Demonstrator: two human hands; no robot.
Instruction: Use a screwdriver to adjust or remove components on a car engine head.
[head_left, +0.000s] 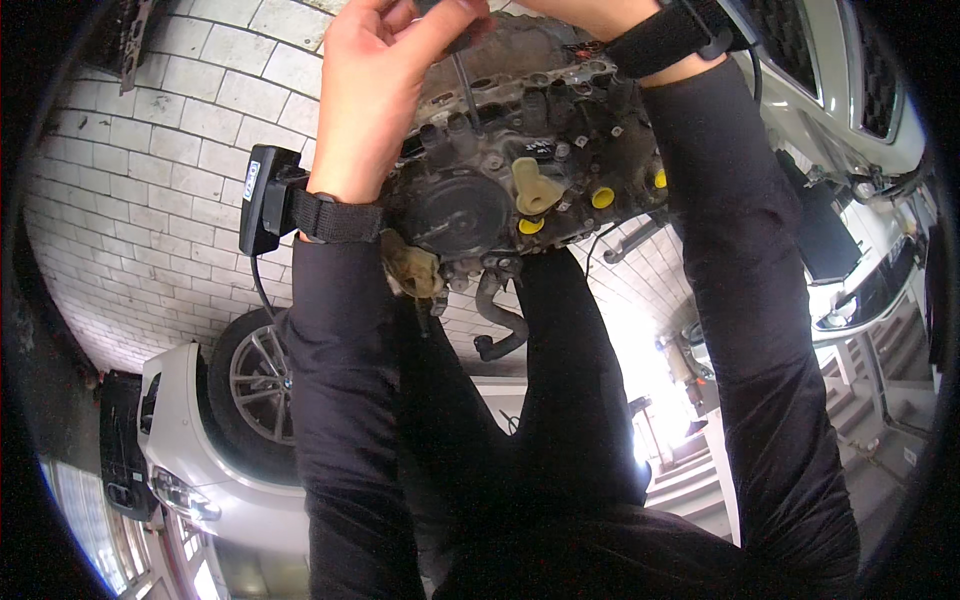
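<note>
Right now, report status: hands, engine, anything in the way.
Left hand gripping a thin tool shaft on the engine. Right hand mostly out of frame, at engine top. Black hose hangs below; nothing blocking.

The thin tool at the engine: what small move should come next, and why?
Probably a small turn of the thin tool, with its tip kept seated. The left hand grips its upper end and the shaft runs down onto the top of the grimy engine. The right hand is mostly cut off at the top edge.
</note>
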